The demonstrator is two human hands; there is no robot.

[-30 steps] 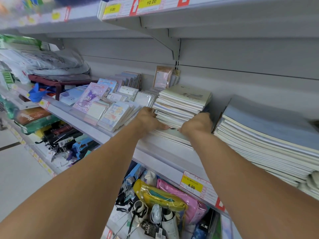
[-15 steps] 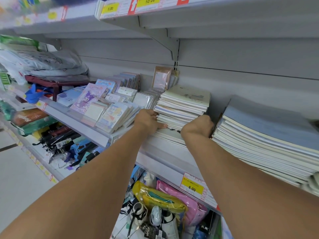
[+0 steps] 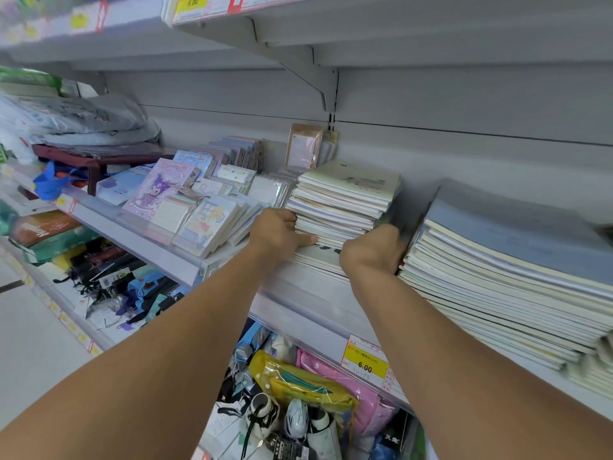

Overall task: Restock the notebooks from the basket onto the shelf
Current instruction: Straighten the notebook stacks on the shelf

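Head view: left hand (image 3: 278, 231) and right hand (image 3: 373, 249) grip the notebook stack (image 3: 345, 200) on the shelf (image 3: 308, 293), fingers curled round its sides.

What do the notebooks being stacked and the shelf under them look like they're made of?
The notebooks look like paper with thin matte card covers: many fine page edges show, and the stack sags slightly. The shelf looks like painted metal, pale grey and smooth, with a clear plastic price strip along its front.
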